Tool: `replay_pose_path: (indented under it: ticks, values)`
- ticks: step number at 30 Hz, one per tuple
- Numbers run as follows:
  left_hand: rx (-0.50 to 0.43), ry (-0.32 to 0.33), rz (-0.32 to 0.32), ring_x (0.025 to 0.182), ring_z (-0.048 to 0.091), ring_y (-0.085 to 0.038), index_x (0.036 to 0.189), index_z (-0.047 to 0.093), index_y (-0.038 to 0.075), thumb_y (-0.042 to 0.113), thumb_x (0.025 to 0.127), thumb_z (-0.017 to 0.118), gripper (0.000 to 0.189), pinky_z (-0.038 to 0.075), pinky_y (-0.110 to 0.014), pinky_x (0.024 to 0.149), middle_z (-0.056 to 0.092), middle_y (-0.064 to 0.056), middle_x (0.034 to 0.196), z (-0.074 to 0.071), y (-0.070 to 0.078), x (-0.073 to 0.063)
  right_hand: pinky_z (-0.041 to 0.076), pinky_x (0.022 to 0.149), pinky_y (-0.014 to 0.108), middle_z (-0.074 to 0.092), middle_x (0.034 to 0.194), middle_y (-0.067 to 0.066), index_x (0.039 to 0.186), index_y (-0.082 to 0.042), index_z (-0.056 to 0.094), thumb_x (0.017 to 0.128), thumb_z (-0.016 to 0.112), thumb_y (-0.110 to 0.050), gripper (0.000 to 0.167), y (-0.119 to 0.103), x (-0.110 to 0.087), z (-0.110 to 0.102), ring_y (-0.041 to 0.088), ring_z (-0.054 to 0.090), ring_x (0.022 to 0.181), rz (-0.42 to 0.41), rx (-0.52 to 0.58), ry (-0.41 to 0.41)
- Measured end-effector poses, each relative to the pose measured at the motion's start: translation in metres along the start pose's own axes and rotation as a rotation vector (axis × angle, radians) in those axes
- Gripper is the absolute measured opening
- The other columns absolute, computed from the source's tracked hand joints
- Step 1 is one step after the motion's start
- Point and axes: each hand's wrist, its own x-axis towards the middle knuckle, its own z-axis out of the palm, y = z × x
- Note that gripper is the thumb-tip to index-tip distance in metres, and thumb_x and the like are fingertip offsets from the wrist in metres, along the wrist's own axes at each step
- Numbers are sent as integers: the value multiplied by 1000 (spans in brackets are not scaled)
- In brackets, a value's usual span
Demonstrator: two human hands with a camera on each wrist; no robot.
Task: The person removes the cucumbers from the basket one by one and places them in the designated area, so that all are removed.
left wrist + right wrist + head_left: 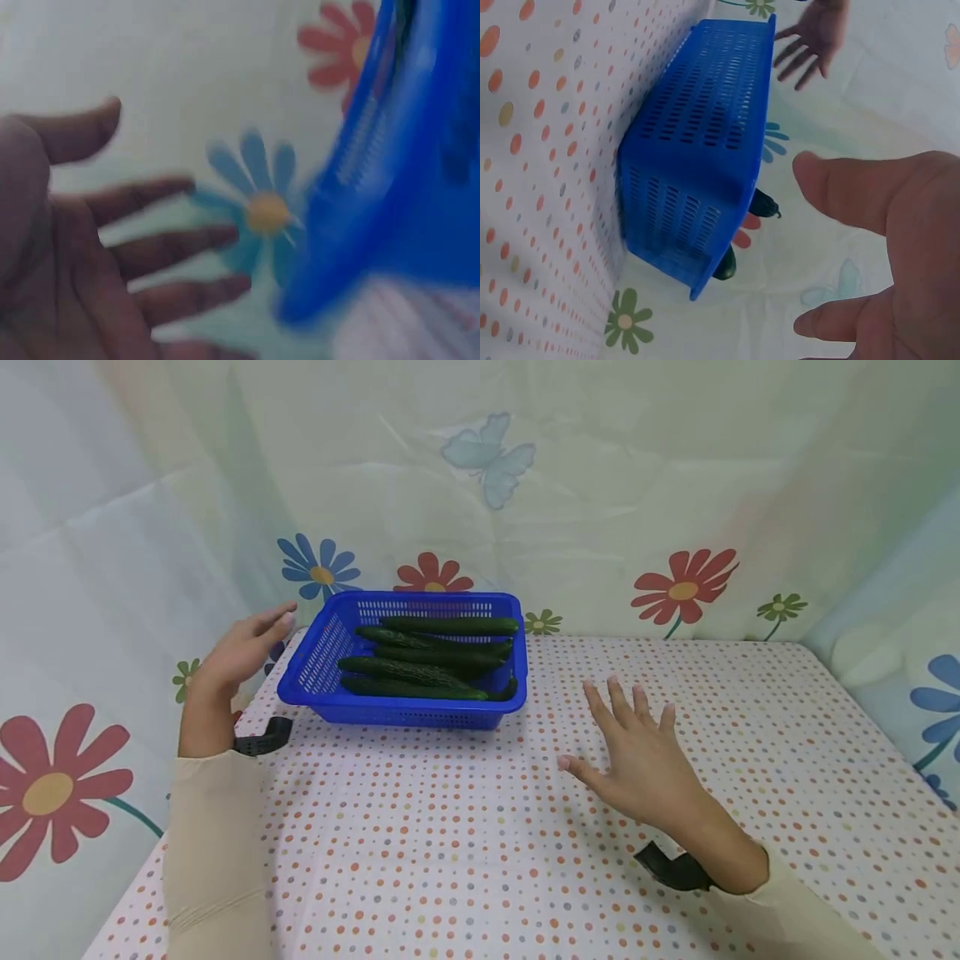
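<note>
Ideally, left hand and right hand, fingers straight and holding nothing, would grip opposite ends of the basket of cucumbers between them on the worktop, keeping it level.

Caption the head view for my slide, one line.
Left hand and right hand, both empty, flank a blue basket of cucumbers on a dotted tablecloth.

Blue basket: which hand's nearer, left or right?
Left. The left hand is close beside the left end of the blue basket; the right hand is farther off, right of it and nearer the person, with spotted tablecloth showing between.
</note>
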Motion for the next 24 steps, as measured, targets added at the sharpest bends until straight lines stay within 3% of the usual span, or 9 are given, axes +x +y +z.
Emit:
replay_pose_path:
  ticks: [2,4,7,10,12,14,17,20,24]
  values:
    - [-246,-24,5,151,10,-42,159,18,20,51,103,31,65,12,-69,116,14,-16,165,-9,-32,7,11,107,79,21,158,30,158,-10,16,88,62,-57,96,-3,3,2,60,18,141,-15,9,-5]
    - [-405,-78,27,152,10,-41,158,21,20,44,104,34,60,13,-69,116,13,-14,166,-7,-55,14,16,108,76,27,157,30,158,-9,17,89,62,-54,94,-5,4,4,58,25,140,-27,13,-11]
    - [-435,-145,50,148,22,-44,157,26,21,42,104,37,58,26,-62,116,14,-13,166,5,-74,24,29,106,72,39,151,29,157,-9,22,90,63,-50,88,-7,3,5,56,39,134,-25,32,-7]
    - [-402,-182,30,140,35,-50,156,29,22,42,103,41,57,46,-52,104,15,-17,164,18,-84,29,57,76,51,59,136,24,156,-10,28,91,64,-47,83,-7,4,3,41,69,89,-14,77,6]
    - [-411,-186,2,138,37,-51,154,30,22,36,103,44,54,51,-49,98,16,-18,163,26,-87,30,48,49,35,66,127,20,154,-12,33,92,64,-44,77,-5,6,0,27,61,55,-22,111,27]
    - [-431,-181,-4,138,35,-51,153,30,22,27,104,45,52,50,-52,98,15,-19,162,30,-89,29,40,45,30,71,117,16,151,-12,40,92,64,-40,69,-4,13,-5,20,55,48,-58,135,68]
    - [-442,-170,9,141,29,-50,150,32,23,15,103,44,49,41,-61,104,12,-18,163,31,-88,30,52,58,39,73,112,15,144,-11,50,94,63,-35,57,-5,33,-14,28,69,69,-123,151,123]
    - [-441,-166,34,142,26,-51,146,35,25,11,102,42,47,36,-66,105,8,-19,163,30,-87,32,55,76,47,74,108,14,138,-9,56,95,63,-31,50,-9,64,-22,32,70,93,-175,171,129]
    - [-433,-164,52,140,28,-50,145,35,25,10,102,40,46,46,-56,101,8,-20,162,29,-84,35,54,87,49,70,118,15,133,-4,60,94,64,-30,47,-14,108,-26,32,65,106,-242,204,77]
